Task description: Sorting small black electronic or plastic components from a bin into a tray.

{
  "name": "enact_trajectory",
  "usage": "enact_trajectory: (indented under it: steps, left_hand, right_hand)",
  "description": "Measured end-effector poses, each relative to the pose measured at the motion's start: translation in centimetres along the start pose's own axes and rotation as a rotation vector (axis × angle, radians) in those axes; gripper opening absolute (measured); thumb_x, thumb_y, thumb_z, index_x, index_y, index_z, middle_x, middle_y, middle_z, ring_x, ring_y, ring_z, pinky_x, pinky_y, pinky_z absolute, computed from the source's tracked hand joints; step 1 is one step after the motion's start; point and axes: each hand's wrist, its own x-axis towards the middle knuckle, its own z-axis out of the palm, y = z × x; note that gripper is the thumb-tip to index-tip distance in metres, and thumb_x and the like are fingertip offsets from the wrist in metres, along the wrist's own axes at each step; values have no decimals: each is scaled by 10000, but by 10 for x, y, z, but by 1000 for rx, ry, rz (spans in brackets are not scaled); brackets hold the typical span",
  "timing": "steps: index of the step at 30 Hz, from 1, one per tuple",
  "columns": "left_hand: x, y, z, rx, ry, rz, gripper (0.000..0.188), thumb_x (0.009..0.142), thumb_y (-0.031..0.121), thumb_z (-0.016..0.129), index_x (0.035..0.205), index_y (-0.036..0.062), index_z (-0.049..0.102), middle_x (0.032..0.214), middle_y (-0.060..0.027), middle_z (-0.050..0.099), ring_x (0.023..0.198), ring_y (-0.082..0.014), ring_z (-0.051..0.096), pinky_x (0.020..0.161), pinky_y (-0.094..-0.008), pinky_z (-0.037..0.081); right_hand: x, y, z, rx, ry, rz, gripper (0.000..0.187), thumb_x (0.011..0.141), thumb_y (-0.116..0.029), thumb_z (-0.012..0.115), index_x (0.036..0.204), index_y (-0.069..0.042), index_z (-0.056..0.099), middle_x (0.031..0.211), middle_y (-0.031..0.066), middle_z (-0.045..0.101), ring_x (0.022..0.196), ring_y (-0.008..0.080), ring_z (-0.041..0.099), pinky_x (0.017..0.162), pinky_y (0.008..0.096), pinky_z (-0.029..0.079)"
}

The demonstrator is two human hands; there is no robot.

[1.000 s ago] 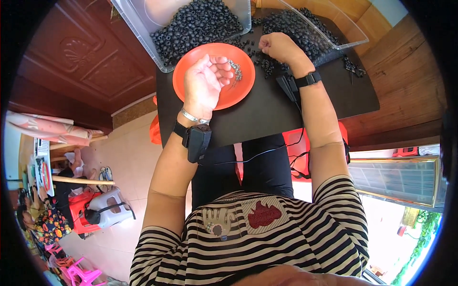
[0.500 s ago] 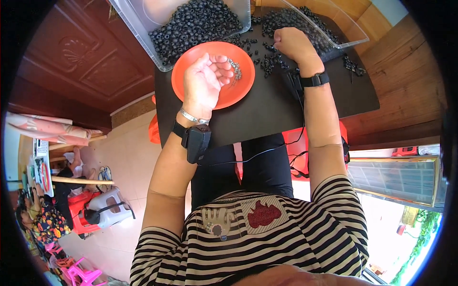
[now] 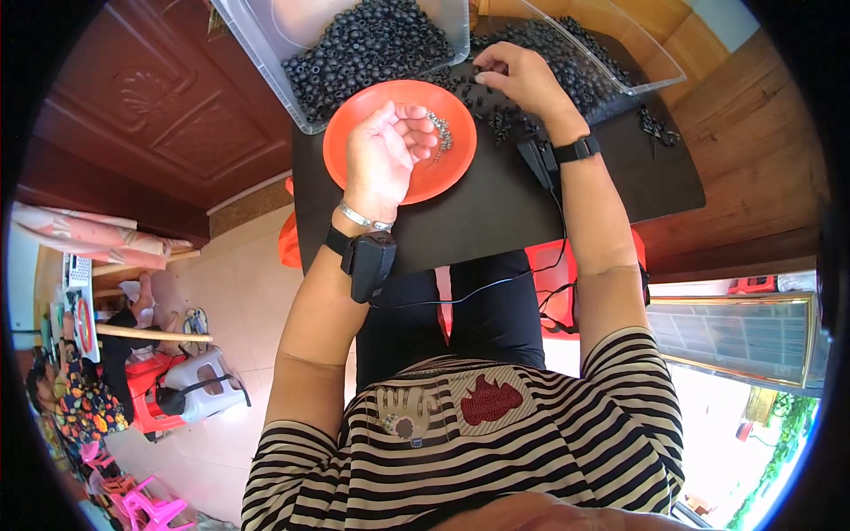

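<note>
My left hand [image 3: 382, 159] hovers palm up over an orange plate [image 3: 341, 146], its fingers loosely curled and apart, with nothing visible in the palm. Small silvery metal pieces [image 3: 443, 133] lie in the plate beside the fingertips. My right hand [image 3: 522, 80] is at the far side of the dark table, thumb and forefinger parted around small black parts [image 3: 466, 86] scattered there. Whether a fingertip touches one of them I cannot make out.
A clear plastic bin [image 3: 266, 66] of black round knobs [image 3: 372, 49] stands behind the plate. To the right, a clear tipped container [image 3: 655, 75] holds more black parts. A cable [image 3: 496, 288] runs between my wrist devices. At far left sits another person [image 3: 88, 398].
My right hand has shifted left and its fingers have opened from a closed pinch, thumb and forefinger now apart. My left hand stays over the plate, nearly unchanged.
</note>
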Motion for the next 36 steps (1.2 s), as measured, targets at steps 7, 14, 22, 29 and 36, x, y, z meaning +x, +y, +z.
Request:
enact_trajectory:
  steps: [7, 14, 22, 29, 36]
  left_hand:
    - [-1, -7, 15, 151, 128, 58, 318, 888, 279, 456, 913, -5, 597, 800, -93, 631, 665, -175, 591, 582, -267, 444]
    - [-2, -7, 17, 165, 101, 53, 237, 882, 228, 468, 915, 21, 579, 814, -77, 624, 687, -175, 588, 603, -273, 440]
    - [-4, -6, 21, 159, 43, 93, 190, 891, 207, 474, 938, 45, 561, 828, -50, 600, 708, -170, 588, 615, -269, 439]
    - [-2, -8, 17, 118, 38, 99, 188, 892, 198, 478, 948, 41, 563, 815, -40, 591, 707, -171, 587, 617, -264, 441]
    - [-2, -8, 20, 81, 25, 114, 205, 884, 212, 490, 950, 35, 569, 815, -40, 595, 701, -176, 591, 603, -267, 440]
  right_hand:
    - [-8, -64, 7, 493, -161, -210, 193, 736, -45, 695, 918, -71, 637, 975, 0, 605, 818, 80, 545, 692, 217, 437]
    - [-10, -73, 9, 465, -145, -331, 219, 722, -43, 711, 931, -75, 652, 984, 25, 618, 882, 120, 559, 749, 244, 444]
    - [-10, -72, 13, 524, -146, -382, 193, 738, -67, 713, 914, -53, 634, 919, 28, 605, 856, 142, 581, 769, 272, 477]
    - [-11, -73, 16, 520, -167, -352, 239, 725, -73, 729, 948, -61, 646, 960, 27, 623, 888, 149, 565, 779, 274, 451]
    - [-14, -79, 15, 557, -174, -236, 223, 732, -86, 724, 937, -52, 643, 947, 26, 628, 866, 130, 565, 761, 265, 452]
